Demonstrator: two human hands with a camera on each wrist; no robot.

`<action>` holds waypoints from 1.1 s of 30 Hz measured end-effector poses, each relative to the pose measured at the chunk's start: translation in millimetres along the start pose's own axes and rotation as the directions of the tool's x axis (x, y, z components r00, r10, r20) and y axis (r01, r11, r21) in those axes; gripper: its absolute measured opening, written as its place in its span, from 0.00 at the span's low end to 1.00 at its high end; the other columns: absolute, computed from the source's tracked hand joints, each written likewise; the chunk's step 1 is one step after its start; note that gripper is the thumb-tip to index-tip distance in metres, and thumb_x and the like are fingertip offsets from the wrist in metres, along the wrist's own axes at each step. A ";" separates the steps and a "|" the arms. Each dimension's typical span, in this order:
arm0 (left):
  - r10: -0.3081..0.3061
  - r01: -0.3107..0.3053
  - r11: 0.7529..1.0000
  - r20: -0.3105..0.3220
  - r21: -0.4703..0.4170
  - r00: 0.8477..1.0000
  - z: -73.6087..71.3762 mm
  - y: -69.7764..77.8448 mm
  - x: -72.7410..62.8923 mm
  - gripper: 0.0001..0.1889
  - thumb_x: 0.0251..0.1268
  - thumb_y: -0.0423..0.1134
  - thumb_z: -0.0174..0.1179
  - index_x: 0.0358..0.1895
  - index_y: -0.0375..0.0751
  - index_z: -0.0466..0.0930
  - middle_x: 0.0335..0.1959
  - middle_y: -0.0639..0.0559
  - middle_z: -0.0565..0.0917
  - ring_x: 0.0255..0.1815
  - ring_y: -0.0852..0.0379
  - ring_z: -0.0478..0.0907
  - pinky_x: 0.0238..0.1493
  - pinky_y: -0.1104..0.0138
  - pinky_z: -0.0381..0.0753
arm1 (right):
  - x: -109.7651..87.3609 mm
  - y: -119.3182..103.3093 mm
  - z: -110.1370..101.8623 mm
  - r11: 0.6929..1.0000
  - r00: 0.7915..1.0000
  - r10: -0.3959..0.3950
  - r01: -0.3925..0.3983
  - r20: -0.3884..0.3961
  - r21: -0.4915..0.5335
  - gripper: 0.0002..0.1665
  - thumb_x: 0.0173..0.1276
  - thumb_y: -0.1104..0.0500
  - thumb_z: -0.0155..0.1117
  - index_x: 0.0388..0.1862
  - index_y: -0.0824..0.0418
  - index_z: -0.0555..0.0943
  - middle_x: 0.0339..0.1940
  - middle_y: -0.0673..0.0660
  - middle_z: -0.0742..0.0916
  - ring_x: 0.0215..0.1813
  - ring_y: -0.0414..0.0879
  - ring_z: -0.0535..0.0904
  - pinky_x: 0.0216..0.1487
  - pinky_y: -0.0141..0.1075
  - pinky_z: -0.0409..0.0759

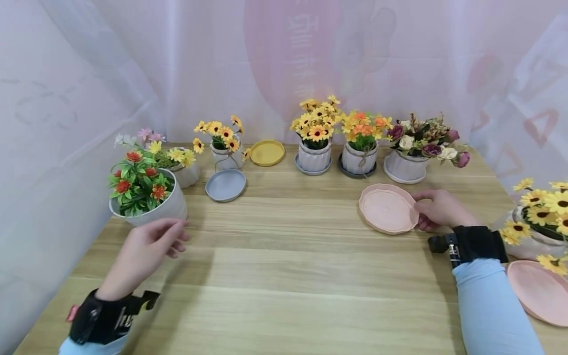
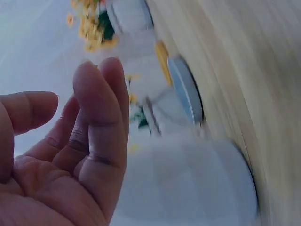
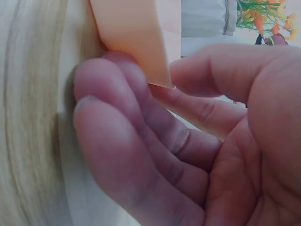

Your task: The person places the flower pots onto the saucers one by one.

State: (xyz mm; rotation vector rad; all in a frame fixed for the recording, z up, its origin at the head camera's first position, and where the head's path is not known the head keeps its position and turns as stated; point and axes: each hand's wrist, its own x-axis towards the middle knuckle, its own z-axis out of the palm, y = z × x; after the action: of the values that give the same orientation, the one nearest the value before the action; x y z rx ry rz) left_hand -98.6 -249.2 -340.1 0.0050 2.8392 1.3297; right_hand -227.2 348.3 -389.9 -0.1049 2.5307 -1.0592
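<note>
Pinching the near-right edge of the pink saucer, the right hand is at the right side of the wooden table in the head view, its thumb and fingers closed on the rim. Behind that saucer stand a pot of yellow flowers, a pot of orange flowers and a pot of purple and cream flowers, each on its own saucer. The left hand is just beside a white pot with red flowers, loosely curled and holding nothing. A blue-gray saucer and a yellow saucer lie farther back, and a second pink saucer is at the right edge. The left wrist view, somewhat blurred, shows a gap between thumb and bent fingers, with the white pot beyond; whether they touch, I cannot tell. In the right wrist view, the thumb meets the pink saucer's rim while curled fingertips touch its outer wall, low over the table.
</note>
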 end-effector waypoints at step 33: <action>-0.244 0.225 0.960 0.106 0.167 0.964 -119.5 -64.7 53.8 0.34 0.79 0.43 0.34 0.67 0.08 0.49 0.32 0.43 0.85 0.29 0.55 0.85 0.33 0.63 0.87 | 0.4 4.1 -3.6 1.000 1.000 -0.012 0.012 0.002 -0.019 0.29 0.75 0.62 0.51 0.68 0.79 0.65 0.20 0.56 0.85 0.24 0.47 0.83 0.27 0.39 0.86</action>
State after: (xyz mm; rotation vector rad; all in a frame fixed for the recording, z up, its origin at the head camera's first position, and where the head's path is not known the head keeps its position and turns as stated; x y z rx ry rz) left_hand -153.2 -382.1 -313.6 -0.2324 2.7252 1.0253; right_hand -228.7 353.6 -390.6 -0.1268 2.5417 -1.0389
